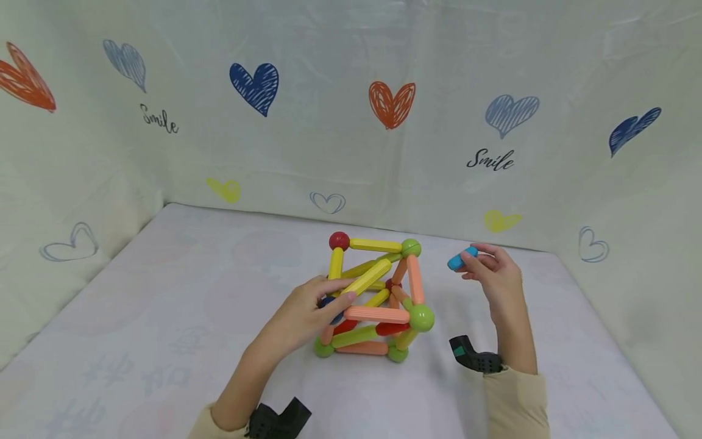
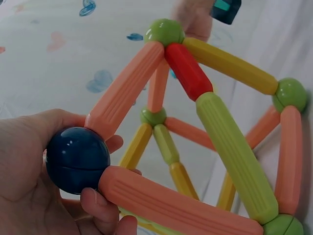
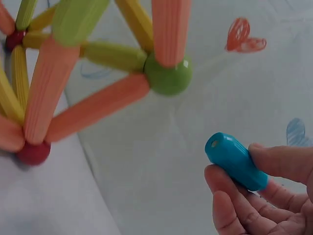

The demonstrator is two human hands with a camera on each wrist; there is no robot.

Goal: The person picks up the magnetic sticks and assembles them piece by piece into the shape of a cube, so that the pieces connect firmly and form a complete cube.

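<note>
A cube-like frame of magnetic building rods and balls stands on the table. My left hand holds it at the dark blue ball, with the thumb and fingers around that corner. From there a yellow rod slants up to the right and a salmon rod runs to a green ball. To the right of the frame and apart from it, my right hand pinches a short blue rod between thumb and fingers. One end of this rod, with a small pale spot, faces the frame.
The frame's far top edge has a red ball and a green ball. Its lower edges rest on the white tabletop. Behind the table hangs a pale sheet printed with hearts. Black wrist straps sit on both arms.
</note>
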